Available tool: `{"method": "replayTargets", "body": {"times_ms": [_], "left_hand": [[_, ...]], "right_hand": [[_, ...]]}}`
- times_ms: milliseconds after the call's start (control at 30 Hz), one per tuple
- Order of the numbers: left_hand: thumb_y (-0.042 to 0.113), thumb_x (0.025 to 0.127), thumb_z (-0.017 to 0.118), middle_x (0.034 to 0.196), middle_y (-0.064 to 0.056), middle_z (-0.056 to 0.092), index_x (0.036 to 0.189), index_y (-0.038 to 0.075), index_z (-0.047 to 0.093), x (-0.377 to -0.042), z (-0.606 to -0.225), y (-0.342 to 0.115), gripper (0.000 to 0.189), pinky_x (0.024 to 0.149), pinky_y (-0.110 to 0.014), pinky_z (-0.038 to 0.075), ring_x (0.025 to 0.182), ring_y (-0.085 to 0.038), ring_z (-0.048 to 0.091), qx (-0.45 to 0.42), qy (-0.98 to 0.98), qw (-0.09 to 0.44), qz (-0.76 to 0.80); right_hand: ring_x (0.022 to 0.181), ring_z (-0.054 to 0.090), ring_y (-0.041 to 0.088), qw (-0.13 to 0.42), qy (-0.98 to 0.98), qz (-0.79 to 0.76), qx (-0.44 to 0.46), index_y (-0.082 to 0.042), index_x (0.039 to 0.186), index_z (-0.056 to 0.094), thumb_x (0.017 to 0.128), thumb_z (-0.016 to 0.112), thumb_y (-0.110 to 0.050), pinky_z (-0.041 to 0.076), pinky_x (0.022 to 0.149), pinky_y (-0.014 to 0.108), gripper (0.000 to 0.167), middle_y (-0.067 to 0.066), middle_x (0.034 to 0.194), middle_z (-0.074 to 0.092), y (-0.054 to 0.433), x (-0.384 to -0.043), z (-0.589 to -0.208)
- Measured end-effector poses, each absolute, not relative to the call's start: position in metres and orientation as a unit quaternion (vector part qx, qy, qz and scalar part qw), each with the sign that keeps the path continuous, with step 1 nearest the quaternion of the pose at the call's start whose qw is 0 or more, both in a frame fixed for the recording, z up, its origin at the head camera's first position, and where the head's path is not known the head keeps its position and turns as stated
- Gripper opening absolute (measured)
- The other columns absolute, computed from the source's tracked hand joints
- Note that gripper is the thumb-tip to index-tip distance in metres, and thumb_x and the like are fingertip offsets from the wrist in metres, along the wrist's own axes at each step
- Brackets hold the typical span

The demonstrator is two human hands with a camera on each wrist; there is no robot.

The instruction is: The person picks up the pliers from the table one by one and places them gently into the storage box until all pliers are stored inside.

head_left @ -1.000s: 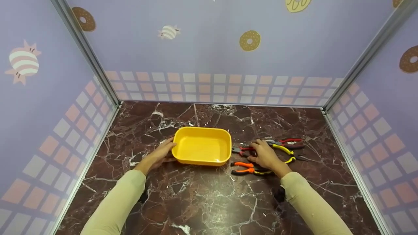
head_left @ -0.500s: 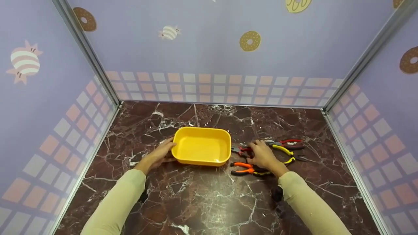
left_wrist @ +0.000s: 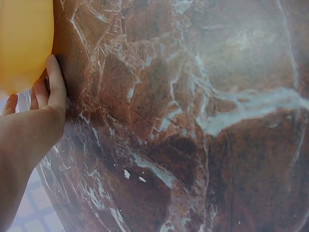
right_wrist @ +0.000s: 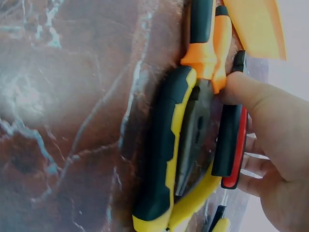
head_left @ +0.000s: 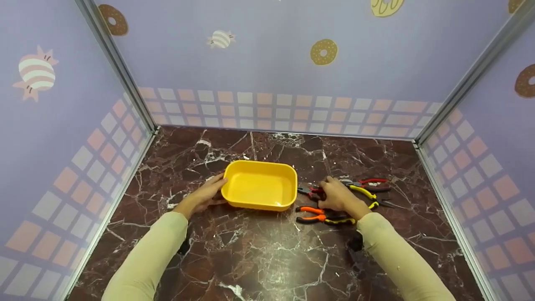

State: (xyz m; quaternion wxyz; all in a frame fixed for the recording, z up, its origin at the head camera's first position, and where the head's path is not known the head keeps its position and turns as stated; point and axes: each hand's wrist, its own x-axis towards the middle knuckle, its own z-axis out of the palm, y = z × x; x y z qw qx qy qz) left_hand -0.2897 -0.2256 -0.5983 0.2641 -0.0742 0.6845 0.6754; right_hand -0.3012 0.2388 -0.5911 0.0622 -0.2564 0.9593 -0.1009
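Note:
At the left end of a yellow plastic tub (head_left: pixel 259 188), my left hand (head_left: pixel 205 194) holds the wall, a fingertip at the rim and other fingers against the outside. In the left wrist view, fingers (left_wrist: pixel 57 87) touch the tub's side. My right hand (head_left: pixel 337 195) grips the handles of red-and-black pliers (head_left: pixel 314 192); their metal head points at the tub. The right wrist view has the thumb on one side of the black-and-red handle (right_wrist: pixel 231 140) and the fingers beyond it. My palm hides part of these pliers in the head view.
Beside my right hand lie orange-handled pliers (head_left: pixel 311 214), a yellow-and-black handle (head_left: pixel 340 220), yellow-handled pliers (head_left: pixel 363 192) with long thin jaws, and another red-and-black pair (head_left: pixel 373 184). Patterned walls (head_left: pixel 267 108) enclose the dark marbled table (head_left: pixel 259 259) at back and sides.
The right hand's fingers have drawn in around the red-and-black pliers. The left hand stays at the tub's end. The head view has shifted slightly.

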Motion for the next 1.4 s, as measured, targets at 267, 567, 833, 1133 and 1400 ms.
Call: {"method": "replayTargets", "body": {"times_ms": [267,567,833,1133,1400], "left_hand": [[0.034,0.116,0.044,0.164,-0.019,0.041,0.171,0.019,0.019,-0.292,-0.597,-0.225,0.063,0.109,-0.051,0.053,0.142,-0.036,0.052,-0.075,0.69,0.265,0.67],[0.04,0.115,0.045,0.159,-0.019,0.047,0.171,0.02,0.022,-0.3,-0.588,-0.223,0.064,0.102,-0.053,0.057,0.133,-0.034,0.059,-0.084,0.713,0.261,0.645],[0.029,0.117,0.042,0.158,-0.022,0.047,0.169,0.016,0.028,-0.305,-0.583,-0.219,0.056,0.102,-0.051,0.057,0.132,-0.037,0.061,-0.058,0.733,0.241,0.633],[0.02,0.116,0.041,0.156,-0.024,0.048,0.168,0.014,0.03,-0.306,-0.585,-0.219,0.053,0.099,-0.053,0.059,0.129,-0.039,0.062,-0.048,0.728,0.228,0.645],[0.025,0.117,0.042,0.155,-0.022,0.05,0.169,0.017,0.028,-0.305,-0.588,-0.222,0.055,0.099,-0.051,0.059,0.123,-0.031,0.065,-0.058,0.719,0.242,0.649]], "right_hand": [[0.08,0.056,0.026,0.118,0.948,-0.134,-0.263,-0.001,0.117,0.072,0.081,0.08,-0.021,0.05,0.071,0.044,0.042,0.01,0.093,0.067,0.246,-0.308,-0.581],[0.074,0.053,0.024,0.111,0.95,-0.1,-0.274,-0.001,0.099,0.071,0.079,0.084,-0.017,0.049,0.069,0.044,0.028,0.007,0.084,0.063,0.248,-0.308,-0.573],[0.095,0.063,0.035,0.09,0.956,-0.103,-0.26,0.003,0.117,0.068,0.082,0.085,-0.019,0.056,0.083,0.052,0.045,0.017,0.107,0.064,0.25,-0.305,-0.568],[0.115,0.064,0.043,0.087,0.959,-0.131,-0.237,0.006,0.136,0.063,0.089,0.083,-0.025,0.055,0.098,0.058,0.06,0.023,0.127,0.063,0.255,-0.308,-0.558],[0.123,0.061,0.047,0.068,0.959,-0.138,-0.239,0.009,0.137,0.062,0.088,0.082,-0.022,0.053,0.102,0.06,0.061,0.028,0.135,0.062,0.255,-0.309,-0.551]]}}
